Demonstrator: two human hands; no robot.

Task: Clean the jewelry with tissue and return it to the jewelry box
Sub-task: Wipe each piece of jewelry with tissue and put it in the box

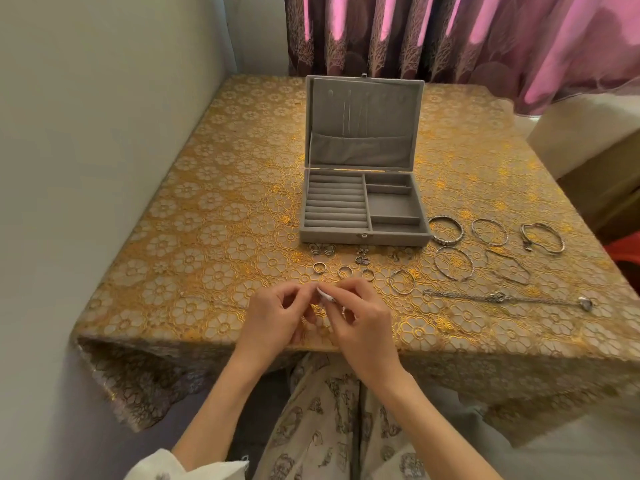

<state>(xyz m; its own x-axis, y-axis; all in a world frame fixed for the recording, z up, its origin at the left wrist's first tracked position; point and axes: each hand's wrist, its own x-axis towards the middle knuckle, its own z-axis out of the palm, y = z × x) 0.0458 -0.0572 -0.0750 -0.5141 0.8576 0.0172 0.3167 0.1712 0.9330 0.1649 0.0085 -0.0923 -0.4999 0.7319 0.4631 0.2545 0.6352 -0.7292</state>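
Observation:
A grey jewelry box (363, 233) stands open in the middle of the table, its ring rolls and compartments bare. Both hands meet above the table's front edge. My right hand (363, 320) pinches a small white piece of tissue (325, 295) between thumb and fingers. My left hand (273, 317) has its fingers curled at the tissue's left end; whether it holds a small piece of jewelry there is hidden. Several rings (344, 270) lie just beyond the hands. Bangles (445, 228) and a bracelet (402, 281) lie to the right, with a chain necklace (502, 298).
The table wears a gold floral cloth (214, 237). A wall runs along the left, and pink curtains (485, 36) hang behind. Small earrings and charms (362, 258) sit in front of the box. A white seat or cushion (581, 133) is at the far right.

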